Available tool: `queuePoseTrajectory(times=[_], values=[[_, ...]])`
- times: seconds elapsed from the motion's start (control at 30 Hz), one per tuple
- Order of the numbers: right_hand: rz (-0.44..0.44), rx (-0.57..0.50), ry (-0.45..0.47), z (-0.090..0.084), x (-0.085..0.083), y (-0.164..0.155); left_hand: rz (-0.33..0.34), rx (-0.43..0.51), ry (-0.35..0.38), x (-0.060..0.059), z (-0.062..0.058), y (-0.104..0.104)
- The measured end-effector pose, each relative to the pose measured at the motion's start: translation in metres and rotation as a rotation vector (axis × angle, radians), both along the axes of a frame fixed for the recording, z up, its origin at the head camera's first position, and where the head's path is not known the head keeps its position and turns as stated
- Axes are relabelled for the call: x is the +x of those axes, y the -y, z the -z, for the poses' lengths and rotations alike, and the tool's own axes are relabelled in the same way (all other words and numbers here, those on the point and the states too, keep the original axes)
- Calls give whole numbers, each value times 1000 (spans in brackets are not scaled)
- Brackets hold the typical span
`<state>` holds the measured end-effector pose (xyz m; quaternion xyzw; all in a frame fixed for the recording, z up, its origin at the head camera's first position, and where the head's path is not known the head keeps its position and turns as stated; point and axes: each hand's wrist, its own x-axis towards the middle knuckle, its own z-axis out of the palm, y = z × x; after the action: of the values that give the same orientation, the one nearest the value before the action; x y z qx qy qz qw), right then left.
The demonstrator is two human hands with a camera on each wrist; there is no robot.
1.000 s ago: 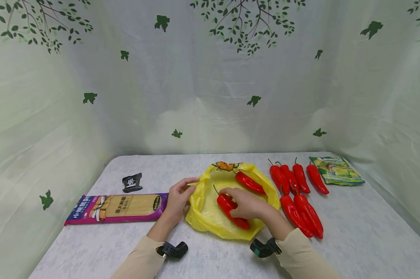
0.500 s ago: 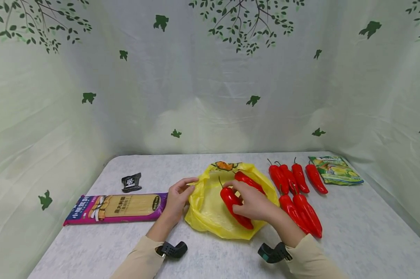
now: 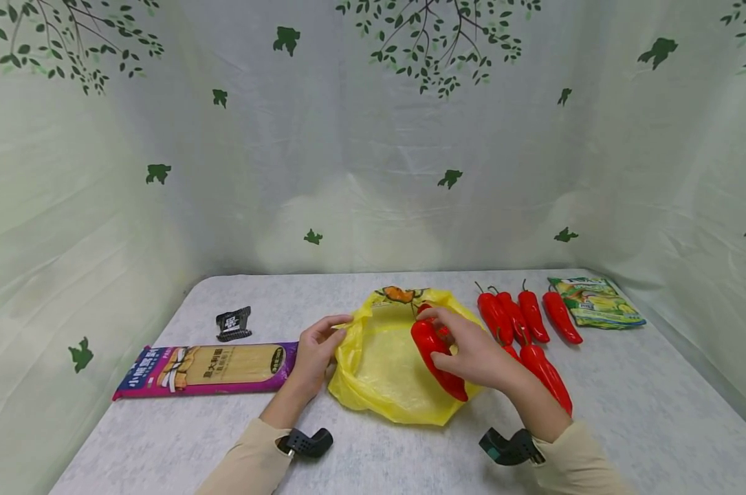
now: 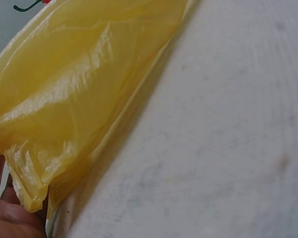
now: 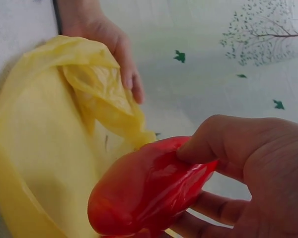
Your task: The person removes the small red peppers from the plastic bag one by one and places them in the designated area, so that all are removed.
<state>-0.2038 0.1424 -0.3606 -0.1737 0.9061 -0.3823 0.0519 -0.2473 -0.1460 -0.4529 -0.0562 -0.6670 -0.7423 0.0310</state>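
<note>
My right hand (image 3: 472, 350) grips a long red chili pepper (image 3: 431, 357) between thumb and fingers, above the right part of an open yellow plastic bag (image 3: 379, 378). In the right wrist view the pepper (image 5: 144, 188) is large, with the thumb on top and fingers beneath. Another red chili pepper lies in the bag, mostly hidden behind my right hand. My left hand (image 3: 315, 354) pinches the bag's left rim. The left wrist view has only part of this hand (image 4: 12, 215), low at the bag's crumpled edge (image 4: 27, 183).
Several red chili peppers (image 3: 533, 316) lie on the table right of the bag, beside a green and yellow packet (image 3: 598, 302). To the left are a purple-edged pasta packet (image 3: 230, 364) and a small black wrapped item (image 3: 233, 324). Pale leaf-printed curtains (image 3: 373, 206) surround the table.
My right hand has lifted the chili pepper off the bag's inside and carried it to the right, now covering most of the other pepper. My left hand stays at the rim.
</note>
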Motion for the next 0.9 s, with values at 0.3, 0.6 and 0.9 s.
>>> queuePoseTrajectory(times=[0.3,0.6,0.9], values=[[13,-35,11,-14,-5,-27,2,3,1,0,0,0],[53,-36,-5,-22,-10,-49,8,4,-7,0,0,0],[49,-78,-5,-26,-10,-72,21,-6,-22,1,0,1]])
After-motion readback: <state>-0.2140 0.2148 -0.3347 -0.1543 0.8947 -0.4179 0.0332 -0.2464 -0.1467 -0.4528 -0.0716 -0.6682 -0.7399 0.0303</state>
